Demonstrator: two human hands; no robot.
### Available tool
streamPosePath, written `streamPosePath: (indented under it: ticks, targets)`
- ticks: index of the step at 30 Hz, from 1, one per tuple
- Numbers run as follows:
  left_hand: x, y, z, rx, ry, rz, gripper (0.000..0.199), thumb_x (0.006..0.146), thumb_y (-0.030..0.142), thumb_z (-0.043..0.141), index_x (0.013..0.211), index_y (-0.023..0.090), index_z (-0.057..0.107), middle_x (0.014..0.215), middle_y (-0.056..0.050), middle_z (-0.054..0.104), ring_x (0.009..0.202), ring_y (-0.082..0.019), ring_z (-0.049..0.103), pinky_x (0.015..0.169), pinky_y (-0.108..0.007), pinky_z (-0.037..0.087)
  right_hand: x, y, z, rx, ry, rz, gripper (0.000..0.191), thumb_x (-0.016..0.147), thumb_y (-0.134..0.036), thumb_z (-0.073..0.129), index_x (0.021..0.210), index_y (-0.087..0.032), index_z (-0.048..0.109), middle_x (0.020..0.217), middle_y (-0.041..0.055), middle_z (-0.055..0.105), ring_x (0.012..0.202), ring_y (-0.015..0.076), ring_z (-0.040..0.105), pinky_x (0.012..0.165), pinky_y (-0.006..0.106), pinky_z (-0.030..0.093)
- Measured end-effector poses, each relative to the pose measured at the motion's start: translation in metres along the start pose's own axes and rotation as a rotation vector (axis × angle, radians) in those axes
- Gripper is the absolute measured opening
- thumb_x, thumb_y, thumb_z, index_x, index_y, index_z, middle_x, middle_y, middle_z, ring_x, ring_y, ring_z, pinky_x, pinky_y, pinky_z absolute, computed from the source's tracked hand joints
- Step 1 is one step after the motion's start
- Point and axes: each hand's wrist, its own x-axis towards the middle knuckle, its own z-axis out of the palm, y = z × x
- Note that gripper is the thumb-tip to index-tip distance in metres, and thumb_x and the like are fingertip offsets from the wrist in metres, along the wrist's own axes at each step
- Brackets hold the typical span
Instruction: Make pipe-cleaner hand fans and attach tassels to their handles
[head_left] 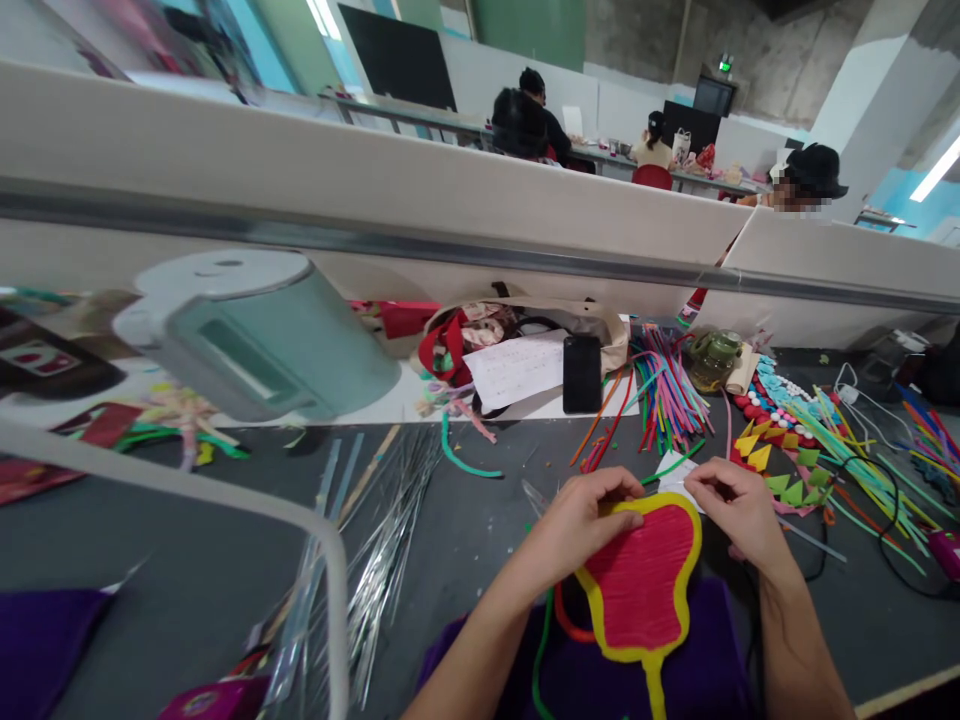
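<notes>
My left hand (pixel 592 520) grips the upper left edge of a fan-shaped craft piece (pixel 645 580), thumb on its front. The piece has a red, ribbed-looking face, a yellow border and a yellow stem pointing down. My right hand (pixel 739 515) is closed in a pinch by its upper right edge; whatever sits between those fingertips is too small to make out. Behind the piece's top edge lies a small white paper (pixel 679 478), with a green strip (pixel 675 463) across it. Dark purple cloth (pixel 709 640) lies below, and a green cord (pixel 541 655) hangs to the left.
Bundled coloured pipe cleaners (pixel 671 385), a green glass jar (pixel 714 360) and a beaded, leaf-trimmed piece (pixel 784 460) line the back right. A phone (pixel 582 373) leans on a cloth bag (pixel 615 335). Left are silver strips (pixel 390 560), a mint lamp-like device (pixel 277 340) and a pale curved bar (pixel 330 560).
</notes>
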Motion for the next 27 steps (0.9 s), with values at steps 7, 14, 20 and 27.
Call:
streamPosePath:
  ticks: [7,14,20,27]
  targets:
    - [0.001,-0.003,0.002,-0.029,0.006,-0.017,0.015,0.075,0.022,0.066,0.089,0.017,0.067,0.087,-0.002,0.070,0.081,-0.017,0.062,0.072,-0.025,0.045,-0.004,0.005,0.002,0.016,0.063,-0.028,0.015,0.086,-0.027,0.062,0.075,-0.019,0.068,0.068,-0.0006,0.056,0.057,0.0116,0.046,0.053,0.024,0.034]
    - [0.001,0.000,0.001,-0.023,0.010,-0.012,0.011,0.075,0.023,0.066,0.084,0.017,0.066,0.083,-0.001,0.069,0.078,-0.017,0.061,0.070,-0.024,0.045,-0.007,0.011,0.006,0.041,0.062,-0.031,0.016,0.086,-0.029,0.062,0.075,-0.019,0.069,0.069,0.0011,0.060,0.061,0.0135,0.050,0.055,0.025,0.036]
    - [0.001,0.001,0.001,-0.030,0.011,-0.015,0.011,0.075,0.023,0.065,0.084,0.017,0.067,0.082,-0.001,0.070,0.078,-0.017,0.062,0.070,-0.024,0.045,-0.007,0.004,0.007,0.028,0.075,-0.050,0.017,0.086,-0.029,0.062,0.075,-0.018,0.069,0.067,0.0011,0.060,0.057,0.0124,0.047,0.052,0.025,0.035]
    - [0.001,-0.001,0.001,-0.032,0.013,-0.002,0.012,0.076,0.025,0.066,0.084,0.017,0.067,0.083,-0.002,0.071,0.078,-0.017,0.062,0.070,-0.025,0.046,-0.009,0.002,0.009,0.000,0.091,-0.064,0.020,0.087,-0.030,0.061,0.073,-0.018,0.068,0.064,0.0003,0.057,0.056,0.0121,0.046,0.053,0.025,0.035]
